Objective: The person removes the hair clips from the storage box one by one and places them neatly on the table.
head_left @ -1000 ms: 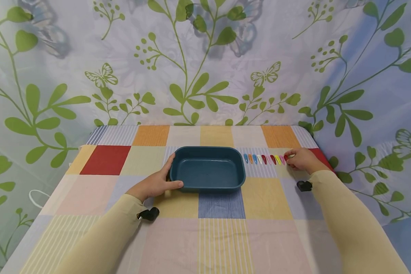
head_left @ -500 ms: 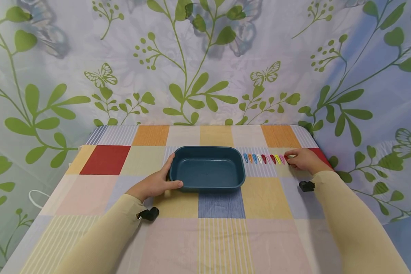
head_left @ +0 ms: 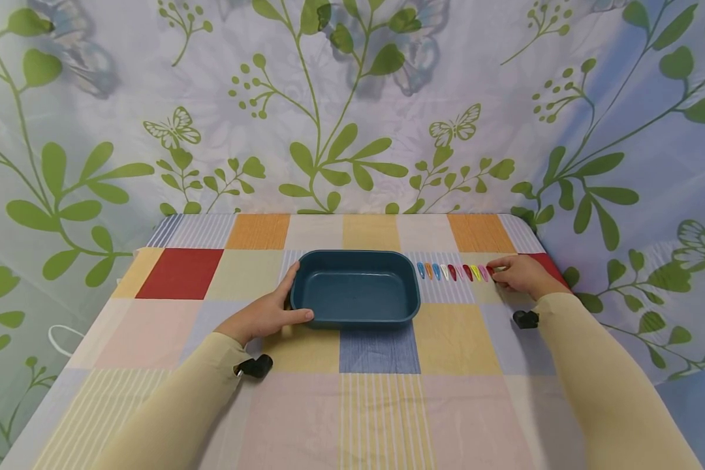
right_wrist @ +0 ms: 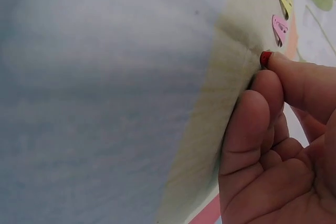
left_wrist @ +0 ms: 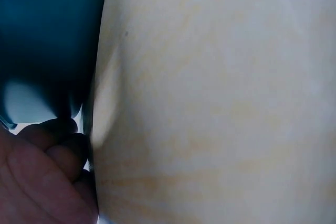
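Note:
At the end of a row of snap hair clips, my right hand (head_left: 523, 274) pinches a red hair clip (right_wrist: 265, 57) between thumb and fingers, low against the tablecloth. Most of that clip is hidden by the fingertips. Beside it lie a pink clip (right_wrist: 280, 29) and a yellow clip (right_wrist: 284, 1), and several more in different colours run left toward the blue clip (head_left: 421, 270). A dark teal rectangular tub (head_left: 358, 324) stands in the middle with nothing inside. My left hand (head_left: 267, 315) rests on its front left corner, index finger along the left side and thumb along the front.
A patchwork tablecloth (head_left: 294, 418) covers the table. Behind it and to the right hangs a leaf-patterned curtain (head_left: 352, 104). A white cord (head_left: 59, 339) loops past the left table edge. Black wrist cameras (head_left: 255, 367) sit at both cuffs.
The right wrist has shifted very slightly to the right since a second ago, its fingers staying at the red hair clip. The left hand and the tub have kept their places.

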### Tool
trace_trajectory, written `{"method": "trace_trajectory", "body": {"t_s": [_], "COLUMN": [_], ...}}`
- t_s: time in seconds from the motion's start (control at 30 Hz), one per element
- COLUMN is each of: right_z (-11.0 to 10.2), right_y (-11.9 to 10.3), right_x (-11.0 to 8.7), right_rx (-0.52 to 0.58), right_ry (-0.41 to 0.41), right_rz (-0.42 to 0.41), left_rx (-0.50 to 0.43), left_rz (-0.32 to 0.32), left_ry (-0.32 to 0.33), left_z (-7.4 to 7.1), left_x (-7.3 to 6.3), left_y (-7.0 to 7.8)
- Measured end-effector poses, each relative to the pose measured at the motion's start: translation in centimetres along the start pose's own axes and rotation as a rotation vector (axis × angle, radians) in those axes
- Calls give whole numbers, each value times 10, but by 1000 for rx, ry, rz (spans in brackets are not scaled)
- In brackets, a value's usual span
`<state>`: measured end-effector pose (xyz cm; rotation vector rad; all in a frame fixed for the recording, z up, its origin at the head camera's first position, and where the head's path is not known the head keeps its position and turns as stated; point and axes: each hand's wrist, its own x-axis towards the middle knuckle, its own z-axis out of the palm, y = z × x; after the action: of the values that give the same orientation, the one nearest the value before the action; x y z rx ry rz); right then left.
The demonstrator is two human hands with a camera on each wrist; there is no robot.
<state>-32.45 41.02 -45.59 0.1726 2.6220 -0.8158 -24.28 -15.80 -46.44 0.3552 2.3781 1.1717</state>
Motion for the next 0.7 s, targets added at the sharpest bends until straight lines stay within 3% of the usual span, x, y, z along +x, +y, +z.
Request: {"method": "trace_trajectory", "body": {"t_s": [0.7], "right_z": [2], "right_y": [3], "right_x": [-1], "right_rx": [54], "right_ry": [19], "right_rz": [38], "left_rx": [13], "left_rz": [9], "left_ry": [3], "left_z": [-1], "left_x": [-1], "left_y": [-1]}}
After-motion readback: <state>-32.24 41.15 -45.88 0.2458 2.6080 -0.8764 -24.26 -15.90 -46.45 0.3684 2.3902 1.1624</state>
